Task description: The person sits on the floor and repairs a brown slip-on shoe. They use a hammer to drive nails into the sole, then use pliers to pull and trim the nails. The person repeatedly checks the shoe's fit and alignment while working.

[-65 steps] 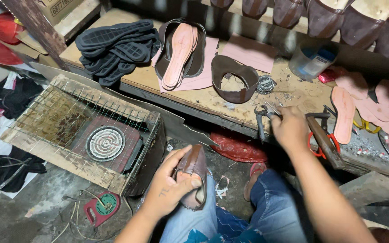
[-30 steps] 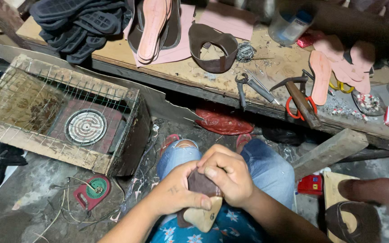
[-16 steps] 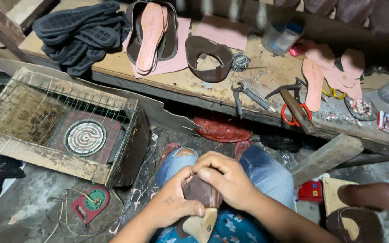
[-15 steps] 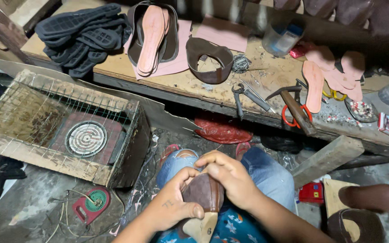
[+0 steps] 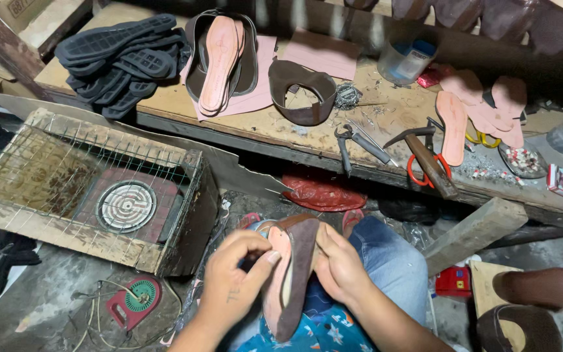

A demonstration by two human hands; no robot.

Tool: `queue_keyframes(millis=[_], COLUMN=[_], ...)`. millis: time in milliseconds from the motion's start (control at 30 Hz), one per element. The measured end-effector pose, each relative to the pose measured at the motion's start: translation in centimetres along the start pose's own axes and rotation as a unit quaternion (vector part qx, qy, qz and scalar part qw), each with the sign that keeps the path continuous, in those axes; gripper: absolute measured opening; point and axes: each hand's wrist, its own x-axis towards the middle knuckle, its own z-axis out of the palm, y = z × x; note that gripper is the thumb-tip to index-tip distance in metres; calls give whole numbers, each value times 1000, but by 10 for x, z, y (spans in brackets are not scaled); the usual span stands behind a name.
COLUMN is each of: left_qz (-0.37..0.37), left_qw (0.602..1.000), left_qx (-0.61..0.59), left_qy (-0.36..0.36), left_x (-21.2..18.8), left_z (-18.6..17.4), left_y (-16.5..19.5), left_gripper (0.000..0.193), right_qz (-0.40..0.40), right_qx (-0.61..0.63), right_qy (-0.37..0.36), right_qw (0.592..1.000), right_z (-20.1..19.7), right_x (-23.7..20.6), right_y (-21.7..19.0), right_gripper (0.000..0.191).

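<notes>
Both hands are working a brown sandal point(image 5: 292, 274) held on edge over the person's lap, at 6 o'clock in the view. The left hand point(image 5: 232, 287) is gripping its near side, thumb pressing the pink insole face; the right hand point(image 5: 341, 270) is clamped on the brown upper from the other side, so the two hands are closing together on the piece. By the look of it, the upper is being pressed or folded onto the insole, a fitting step still in hand. The next move is probably calling for firm, even finger pressure along the edge while the left hand is keeping the sole from twisting.

At 12 o'clock, on the bench point(image 5: 275, 127), pliers point(image 5: 354, 140) and a hammer point(image 5: 425, 156) are lying within reach. At 9 o'clock a wire-topped heater point(image 5: 125, 205) is sitting on the floor.
</notes>
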Motion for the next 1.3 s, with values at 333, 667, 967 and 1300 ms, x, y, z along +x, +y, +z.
queue_keyframes(millis=[333, 667, 967, 1300], left_qz=[-126, -134, -175, 38], left_qw=[937, 945, 935, 989], left_qx=[-274, -277, -282, -138], left_qy=[-175, -114, -125, -34], left_x=[52, 55, 52, 61], left_z=[-13, 7, -10, -25], left_y=[-39, -83, -50, 34], left_gripper=[70, 72, 81, 87], right_qz=[-76, -17, -357, -113], right_qx=[-337, -360, -794, -841], right_qy=[39, -92, 202, 209], right_qw=[938, 928, 449, 487], right_z=[5, 7, -16, -46], right_x=[62, 55, 135, 173], right_y=[38, -2, -115, -143], right_gripper=[29, 35, 41, 39])
